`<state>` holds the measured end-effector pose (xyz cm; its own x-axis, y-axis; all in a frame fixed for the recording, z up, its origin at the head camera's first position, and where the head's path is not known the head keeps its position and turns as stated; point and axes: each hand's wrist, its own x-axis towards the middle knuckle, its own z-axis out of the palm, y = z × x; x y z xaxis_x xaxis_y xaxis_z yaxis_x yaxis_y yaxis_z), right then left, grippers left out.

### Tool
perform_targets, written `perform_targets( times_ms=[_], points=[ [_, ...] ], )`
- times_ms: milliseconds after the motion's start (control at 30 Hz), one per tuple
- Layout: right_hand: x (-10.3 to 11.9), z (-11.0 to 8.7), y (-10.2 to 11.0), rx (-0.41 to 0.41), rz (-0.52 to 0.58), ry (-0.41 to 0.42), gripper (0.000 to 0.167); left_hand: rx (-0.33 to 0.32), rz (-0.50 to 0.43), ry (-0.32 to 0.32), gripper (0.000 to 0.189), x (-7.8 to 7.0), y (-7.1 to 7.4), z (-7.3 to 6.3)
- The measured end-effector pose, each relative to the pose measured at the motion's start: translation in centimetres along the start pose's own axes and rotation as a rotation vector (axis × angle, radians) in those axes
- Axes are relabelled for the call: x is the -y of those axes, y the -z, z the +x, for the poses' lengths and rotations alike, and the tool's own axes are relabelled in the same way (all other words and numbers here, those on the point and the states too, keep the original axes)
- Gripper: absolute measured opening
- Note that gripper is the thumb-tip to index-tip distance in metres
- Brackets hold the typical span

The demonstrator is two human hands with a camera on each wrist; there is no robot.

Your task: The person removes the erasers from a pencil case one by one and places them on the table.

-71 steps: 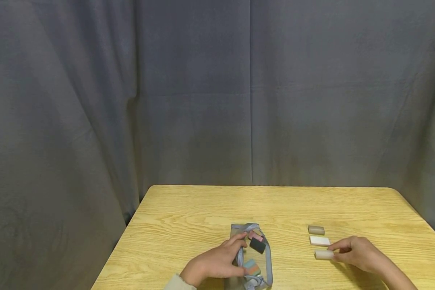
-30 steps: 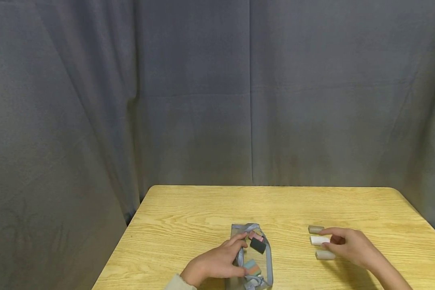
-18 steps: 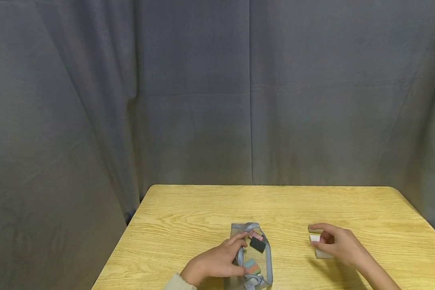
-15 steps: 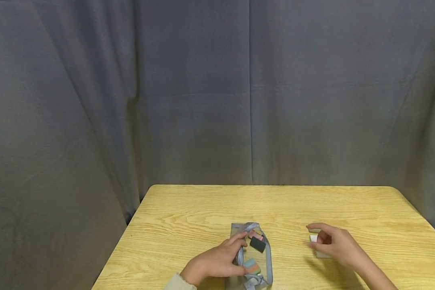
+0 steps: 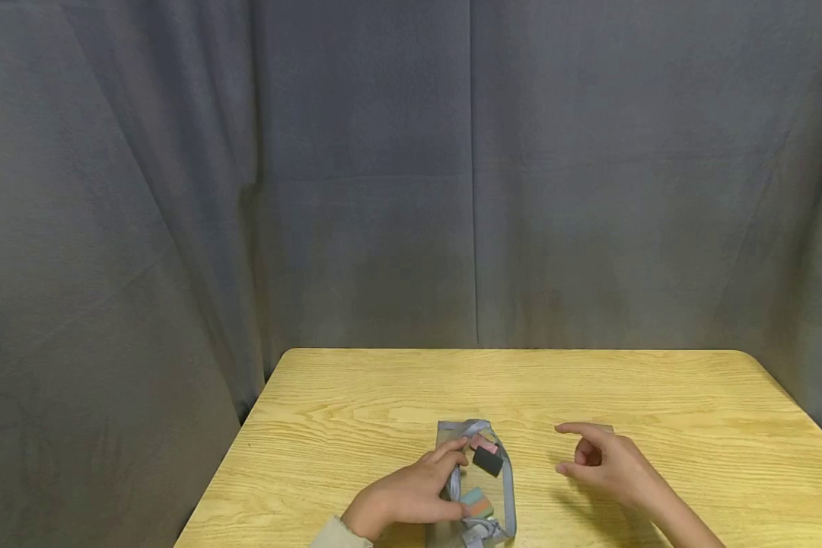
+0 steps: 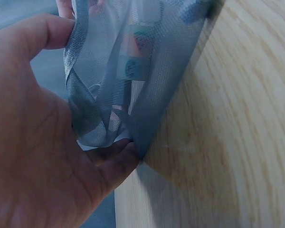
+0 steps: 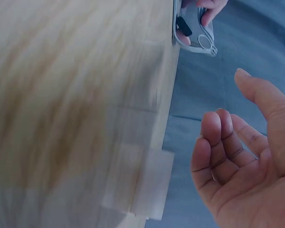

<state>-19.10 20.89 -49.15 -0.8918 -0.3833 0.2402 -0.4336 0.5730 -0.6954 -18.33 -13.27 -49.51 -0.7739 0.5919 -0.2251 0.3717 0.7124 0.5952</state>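
My left hand [image 5: 411,487] holds a grey mesh pouch [image 5: 509,495] by its edges, thumb and fingers spread apart at its mouth. Inside the pouch show a pink block [image 5: 482,444], a black block [image 5: 488,461] and a striped teal, orange and green block [image 5: 477,503], all eraser-like. My right hand [image 5: 616,464] hovers to the right of the pouch, thumb and index finger apart, nothing between them. It hides most of the row of small pale blocks; in the right wrist view a pale block [image 7: 154,183] lies beside the hand, blurred.
The wooden table [image 5: 356,396] has rounded far corners. A grey curtain [image 5: 370,190] hangs behind it and along the left side. A key-ring-like loop [image 7: 204,42] is at the pouch's end in the right wrist view.
My right hand has let go of the nearest pale block in the row, then lifted and moved left towards the pouch. My left hand and the pouch have stayed put.
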Motion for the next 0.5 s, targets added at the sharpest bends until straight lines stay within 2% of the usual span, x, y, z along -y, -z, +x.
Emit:
perform_targets(
  times_ms=[233, 400, 500],
  points=[
    [0.6, 0.4, -1.1, -0.009, 0.011, 0.042, 0.051, -0.004, 0.011, 0.0, 0.085, -0.1, 0.0, -0.1],
    [1.1, 0.7, -1.6, 0.041, 0.055, 0.019, 0.052, -0.003, 0.003, 0.01, 0.085, -0.3, 0.1, -0.2],
    [1.3, 0.9, -1.8, 0.063, 0.064, 0.034, 0.052, -0.005, 0.001, 0.017, 0.087, -0.3, 0.1, -0.1]
  ],
)
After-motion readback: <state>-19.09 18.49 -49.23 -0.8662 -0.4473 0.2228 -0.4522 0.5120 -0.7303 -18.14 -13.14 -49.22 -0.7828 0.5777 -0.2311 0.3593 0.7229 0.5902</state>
